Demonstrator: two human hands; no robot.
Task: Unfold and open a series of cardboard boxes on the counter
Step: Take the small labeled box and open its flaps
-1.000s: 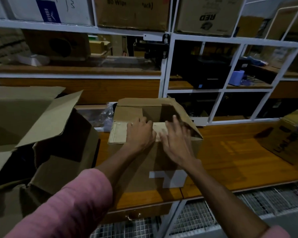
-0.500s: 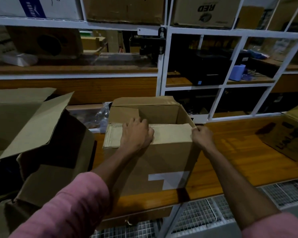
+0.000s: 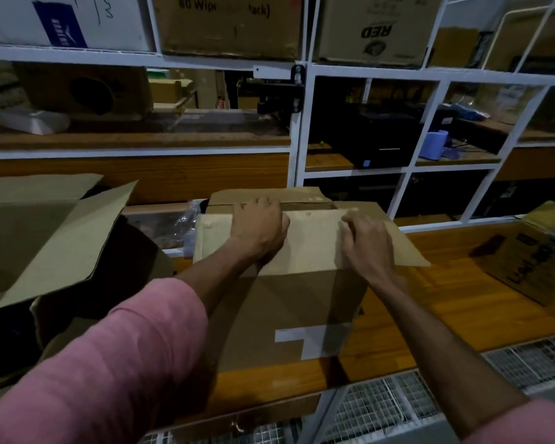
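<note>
I'm looking at a dim storeroom: white metal shelving point(image 3: 298, 129) stacked with cartons behind a long wooden counter point(image 3: 455, 302). On that counter, dead centre and near its front edge, stands the cardboard box point(image 3: 289, 315) I'm working on. It is already squared up into shape. My left hand point(image 3: 258, 230) lies on the near top flap point(image 3: 311, 241), fingers curled over its far edge where it meets the far flap point(image 3: 269, 195). My right hand point(image 3: 367, 241) sits just beside it, fingers bent and pressing or pinching the same flap near the right side flap point(image 3: 401, 245), which sticks out sideways; whether they truly grip it I can't tell. I judge this box only partly finished, its flaps still being worked. To the left a big opened box point(image 3: 55, 232) looks done; another carton point(image 3: 539, 251) on the far right may still be waiting.
</note>
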